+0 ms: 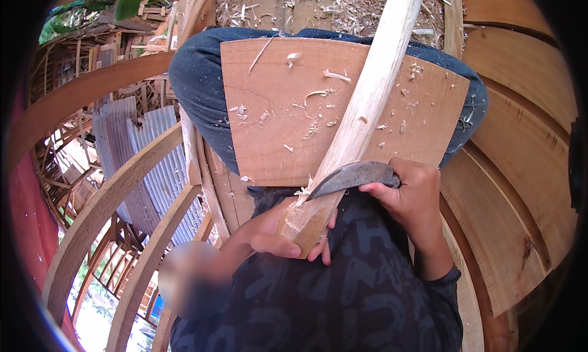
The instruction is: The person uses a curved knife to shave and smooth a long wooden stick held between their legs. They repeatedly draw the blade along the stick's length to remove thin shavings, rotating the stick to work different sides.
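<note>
A long pale wooden pole point(369, 101) runs from the far edge down toward my body, slanting across a flat board point(275, 119) on my lap. My left hand point(294, 239) is wrapped round the pole's near end, thumb on top and fingertips showing on the other side. In my right hand point(407, 190) is a curved, dark metal knife point(349, 177); its handle is hidden in the fist. The blade lies across the pole, its tip pointing left, just beyond my left hand. Fresh curls of wood stand up on the pole beside the tip.
Shavings point(327, 75) are scattered on the board and thickly on the planked floor point(269, 9) ahead. Wide planks point(490, 211) curve up at my right. Open wooden ribs point(116, 180) stand at my left, with corrugated sheets point(162, 144) and stacked timber beyond.
</note>
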The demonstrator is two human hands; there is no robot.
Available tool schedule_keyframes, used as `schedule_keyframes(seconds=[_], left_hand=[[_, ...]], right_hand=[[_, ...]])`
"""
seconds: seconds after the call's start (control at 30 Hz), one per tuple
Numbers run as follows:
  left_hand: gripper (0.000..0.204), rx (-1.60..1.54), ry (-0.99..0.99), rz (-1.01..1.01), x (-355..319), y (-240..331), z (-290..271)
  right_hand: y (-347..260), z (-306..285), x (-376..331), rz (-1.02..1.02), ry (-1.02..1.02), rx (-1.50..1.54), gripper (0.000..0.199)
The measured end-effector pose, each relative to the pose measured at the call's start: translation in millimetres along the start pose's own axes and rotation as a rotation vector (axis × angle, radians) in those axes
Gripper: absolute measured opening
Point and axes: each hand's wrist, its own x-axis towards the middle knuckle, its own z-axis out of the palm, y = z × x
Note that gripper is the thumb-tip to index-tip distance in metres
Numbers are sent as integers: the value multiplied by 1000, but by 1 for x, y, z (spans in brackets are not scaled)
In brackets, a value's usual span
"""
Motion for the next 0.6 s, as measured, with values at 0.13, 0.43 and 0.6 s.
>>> schedule_keyframes(seconds=[0.13,0.43,0.6], left_hand=[[63,-10,8,8,3,1,2],[65,-8,-8,4,2,3,0],[68,-40,-7,35,-1,2,-1]], right_hand=[[7,1,3,-1,64,-55,60],[12,5,7,14,126,-37,72],[7,1,12,-41,139,-108,63]])
